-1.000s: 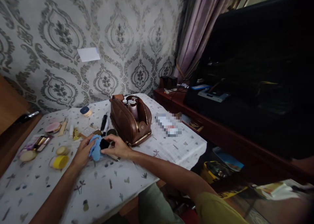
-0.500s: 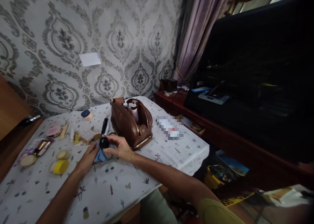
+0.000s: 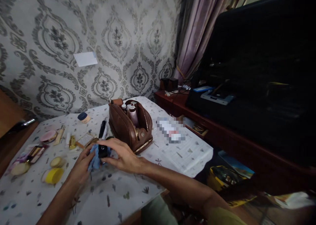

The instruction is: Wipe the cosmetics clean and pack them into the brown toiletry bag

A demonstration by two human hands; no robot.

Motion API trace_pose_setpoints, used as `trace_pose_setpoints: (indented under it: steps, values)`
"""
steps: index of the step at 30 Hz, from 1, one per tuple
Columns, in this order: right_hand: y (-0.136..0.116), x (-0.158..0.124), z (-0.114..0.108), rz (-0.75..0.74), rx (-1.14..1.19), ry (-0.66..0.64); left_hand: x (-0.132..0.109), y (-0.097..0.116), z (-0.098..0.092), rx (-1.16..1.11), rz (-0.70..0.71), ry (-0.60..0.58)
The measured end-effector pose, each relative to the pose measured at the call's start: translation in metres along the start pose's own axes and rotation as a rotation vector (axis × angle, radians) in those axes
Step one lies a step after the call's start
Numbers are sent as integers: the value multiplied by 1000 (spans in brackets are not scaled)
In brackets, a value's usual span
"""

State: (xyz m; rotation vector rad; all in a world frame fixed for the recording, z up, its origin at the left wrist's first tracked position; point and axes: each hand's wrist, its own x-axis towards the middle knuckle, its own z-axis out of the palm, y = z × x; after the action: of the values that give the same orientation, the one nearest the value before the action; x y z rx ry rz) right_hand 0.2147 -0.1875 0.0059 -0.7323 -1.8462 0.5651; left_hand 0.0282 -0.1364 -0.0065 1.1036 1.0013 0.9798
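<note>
The right hand (image 3: 123, 156) pinches a small black case (image 3: 102, 150); the left hand (image 3: 81, 164) grips a blue cloth (image 3: 94, 157) against it, near the brown pouch (image 3: 129, 126) mid-surface.

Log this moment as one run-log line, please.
left hand: holds blue cloth | right hand: holds small black item | brown pouch: open, upright

The near edge of the white printed-cloth worktop (image 3: 116, 193) lies open. A brown leather toiletry bag (image 3: 127, 129) stands just beyond the right hand (image 3: 123, 156). Small round cosmetic jars (image 3: 53, 175) crowd the left side.
</note>
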Motion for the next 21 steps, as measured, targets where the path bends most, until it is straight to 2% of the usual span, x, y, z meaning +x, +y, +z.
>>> trace_pose_setpoints:
  steps: [2, 4, 9, 14, 16, 19, 21]
  values:
    - [-10, -2, -12, -32, -88, -50, -2, 8, 8, 25, 0, -26]
    - [-19, -4, -23, -3, -124, -36, -5, 14, 19, 39, -4, -42]
    - [-38, -10, -52, 32, -202, 60, -7, 26, 50, 75, 46, -63]
    - [-53, -5, -95, 42, -216, 187, 3, 44, 78, 222, 174, -115]
    - [-54, 0, -114, 84, -198, 286, 10, 50, 86, 397, 337, -119]
    - [-51, 4, -139, 86, -218, 413, 18, 52, 95, 784, 727, -122]
    - [-43, 6, -153, 65, -269, 441, 21, 47, 98, 1033, 980, -136]
